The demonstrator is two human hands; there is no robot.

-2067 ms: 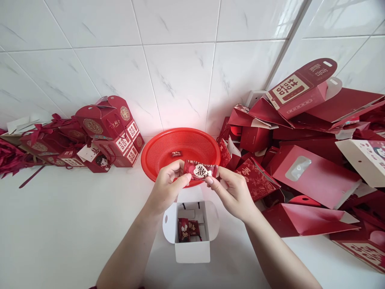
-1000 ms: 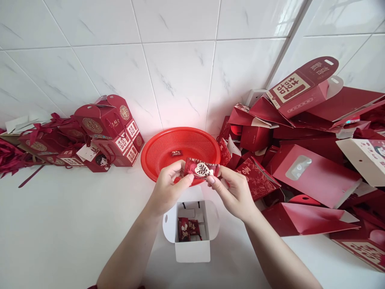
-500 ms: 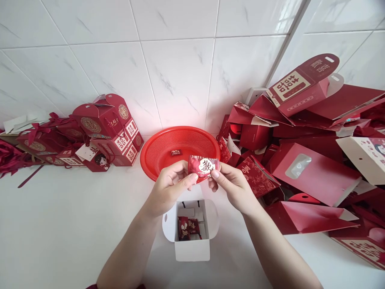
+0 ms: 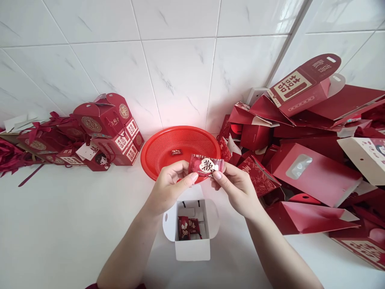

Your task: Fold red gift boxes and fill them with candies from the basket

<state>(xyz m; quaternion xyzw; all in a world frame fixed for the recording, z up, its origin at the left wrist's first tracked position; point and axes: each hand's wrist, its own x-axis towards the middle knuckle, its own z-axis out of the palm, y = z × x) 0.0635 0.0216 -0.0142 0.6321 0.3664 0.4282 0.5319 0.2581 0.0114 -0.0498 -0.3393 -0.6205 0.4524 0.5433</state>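
The left hand (image 4: 169, 185) and the right hand (image 4: 237, 185) meet just below the centre of the frame, holding one red candy (image 4: 207, 165) between them. Each hand pinches one end of it, thumb in front and fingers bent behind, so both are closed on the wrapper; how the hidden fingertips sit cannot be told. The candy lies nearly level, its printed face towards the camera, with "SWEET SUGAR" along the top edge and a dark character on a pale patch. Behind it, at mid-frame, the red basket (image 4: 156, 150) stands against the tiled wall (image 4: 180, 80), with a small candy (image 4: 177, 152) lying inside. Below the hands, at lower centre, the white box (image 4: 192, 251) stands open on the white table (image 4: 60, 220), its flaps spread outward; dark red candies (image 4: 192, 226) lie on its bottom, bunched towards the left side. At the left of the frame, red cartons (image 4: 99, 120) are grouped along the wall, some stacked, some tied with ribbon, and a strip of dark ribbon (image 4: 31, 175) trails onto the table. The right side is filled by a loose heap (image 4: 315, 168) of red cartons, many flattened and overlapping at different angles.
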